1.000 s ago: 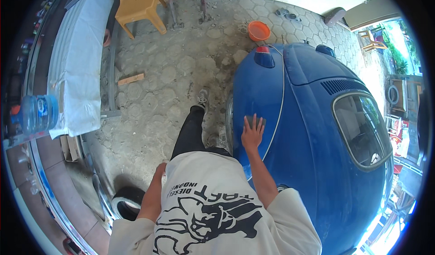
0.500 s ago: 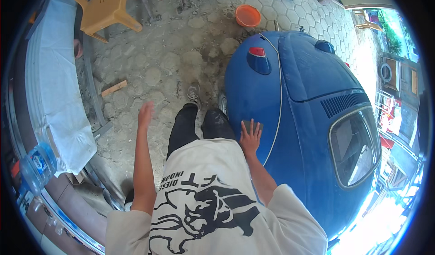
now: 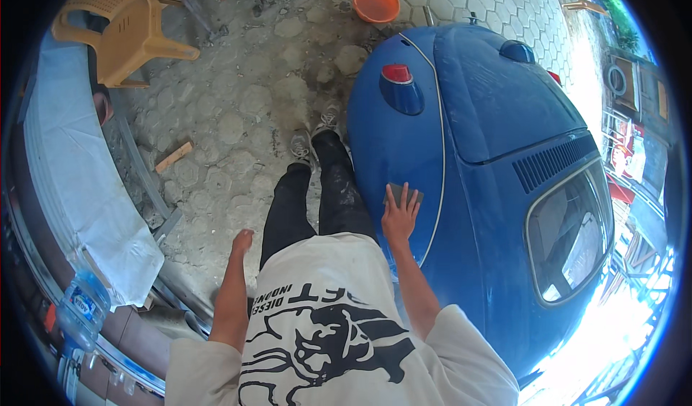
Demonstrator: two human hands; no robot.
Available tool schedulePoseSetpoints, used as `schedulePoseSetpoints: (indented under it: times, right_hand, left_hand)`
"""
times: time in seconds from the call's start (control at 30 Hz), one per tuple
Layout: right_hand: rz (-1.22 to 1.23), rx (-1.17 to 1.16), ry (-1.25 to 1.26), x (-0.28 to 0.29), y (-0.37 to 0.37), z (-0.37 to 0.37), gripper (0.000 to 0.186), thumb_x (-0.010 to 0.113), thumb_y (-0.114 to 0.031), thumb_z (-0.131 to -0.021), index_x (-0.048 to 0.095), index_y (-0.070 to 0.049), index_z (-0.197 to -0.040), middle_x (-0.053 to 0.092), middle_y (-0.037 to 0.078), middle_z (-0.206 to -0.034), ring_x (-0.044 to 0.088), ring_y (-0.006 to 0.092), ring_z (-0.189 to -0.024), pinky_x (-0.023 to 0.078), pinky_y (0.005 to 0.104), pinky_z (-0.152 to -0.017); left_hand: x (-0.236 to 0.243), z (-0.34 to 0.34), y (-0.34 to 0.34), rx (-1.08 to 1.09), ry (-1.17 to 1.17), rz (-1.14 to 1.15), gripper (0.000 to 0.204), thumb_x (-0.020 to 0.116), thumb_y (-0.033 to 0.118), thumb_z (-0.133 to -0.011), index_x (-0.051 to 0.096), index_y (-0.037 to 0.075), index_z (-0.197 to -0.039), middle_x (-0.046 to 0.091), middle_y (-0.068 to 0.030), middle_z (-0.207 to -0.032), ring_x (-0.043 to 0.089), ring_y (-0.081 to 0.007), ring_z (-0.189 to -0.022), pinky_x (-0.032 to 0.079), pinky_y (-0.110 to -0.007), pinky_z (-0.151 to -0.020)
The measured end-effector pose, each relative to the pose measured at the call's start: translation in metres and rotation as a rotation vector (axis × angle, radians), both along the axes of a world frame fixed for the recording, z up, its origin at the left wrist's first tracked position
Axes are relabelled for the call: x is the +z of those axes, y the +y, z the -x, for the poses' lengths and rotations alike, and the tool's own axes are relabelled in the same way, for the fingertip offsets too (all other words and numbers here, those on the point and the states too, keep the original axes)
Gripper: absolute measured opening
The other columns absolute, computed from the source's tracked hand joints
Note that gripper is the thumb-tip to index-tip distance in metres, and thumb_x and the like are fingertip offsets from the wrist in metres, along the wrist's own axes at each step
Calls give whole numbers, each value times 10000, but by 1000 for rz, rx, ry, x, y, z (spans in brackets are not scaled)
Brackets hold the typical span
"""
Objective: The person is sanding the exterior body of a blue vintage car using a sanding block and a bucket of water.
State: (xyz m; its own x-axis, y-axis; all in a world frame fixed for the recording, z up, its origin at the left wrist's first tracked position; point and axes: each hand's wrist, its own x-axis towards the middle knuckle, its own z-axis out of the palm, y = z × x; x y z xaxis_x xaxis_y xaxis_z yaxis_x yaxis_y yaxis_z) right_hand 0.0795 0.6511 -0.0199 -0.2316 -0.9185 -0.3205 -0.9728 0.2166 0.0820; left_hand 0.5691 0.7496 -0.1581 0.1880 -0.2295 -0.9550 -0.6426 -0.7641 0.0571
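Observation:
My right hand [image 3: 401,217] presses flat on a small dark grey pad [image 3: 414,194], fingers spread over it. The pad lies against the rounded rear fender of a blue car [image 3: 393,150], below the red tail light [image 3: 396,73]. Much of the pad is hidden under my fingers; it may be sandpaper. My left hand [image 3: 244,241] hangs beside my left thigh, fingers curled, with nothing visible in it. It touches neither the car nor anything else.
An orange basin [image 3: 376,4] sits on the paving beyond the car. At left are a yellow plastic chair [image 3: 133,27], a white-covered surface [image 3: 72,153] and a clear blue water bottle [image 3: 83,309]. A wood offcut [image 3: 174,157] lies on the dusty paving.
My left hand has dropped back toward my thigh, and its fingers have curled. My feet have shifted and the view has turned slightly. The right hand stays on the pad against the fender.

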Motion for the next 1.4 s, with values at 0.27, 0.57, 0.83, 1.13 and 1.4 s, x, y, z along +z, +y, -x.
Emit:
schedulePoseSetpoints:
  times: [0.27,0.57,0.83,1.13,1.4]
  right_hand:
    - [159,72,-82,-62,-137,18,445,549,-223,-913,551,-290,-1353,395,89,-1500,329,366,-1390,284,495,-1117]
    - [50,-28,-123,-26,-80,22,451,528,-234,-927,532,-308,-1372,355,100,-1523,300,380,-1403,267,512,-1127]
    - [102,-21,-153,-42,-117,18,451,578,-218,-882,577,-294,-1327,416,80,-1486,343,346,-1385,291,496,-1113]
    - [167,-54,-101,-64,-142,44,430,569,-220,-891,582,-272,-1318,398,79,-1500,340,341,-1387,279,480,-1122]
    - [115,-34,-155,-23,-69,14,452,564,-241,-903,549,-283,-1353,396,74,-1502,321,332,-1401,255,471,-1137]
  left_hand:
    - [-18,24,-116,-223,85,142,506,421,423,-935,637,18,-1148,607,-205,-1223,528,-382,-1190,400,-447,-1006]
    - [66,208,-336,102,356,482,314,549,292,-943,637,72,-1148,687,-92,-974,639,-177,-823,492,-296,-773]
    - [11,182,-273,-100,233,365,303,558,304,-926,652,86,-1114,698,-130,-991,668,-230,-912,499,-329,-826]
    - [6,131,-233,-57,31,84,331,582,322,-892,661,73,-1096,703,-108,-944,668,-210,-825,507,-333,-762]
    - [33,157,-282,20,175,438,300,567,278,-903,660,67,-1096,693,-90,-880,647,-175,-742,502,-310,-709]
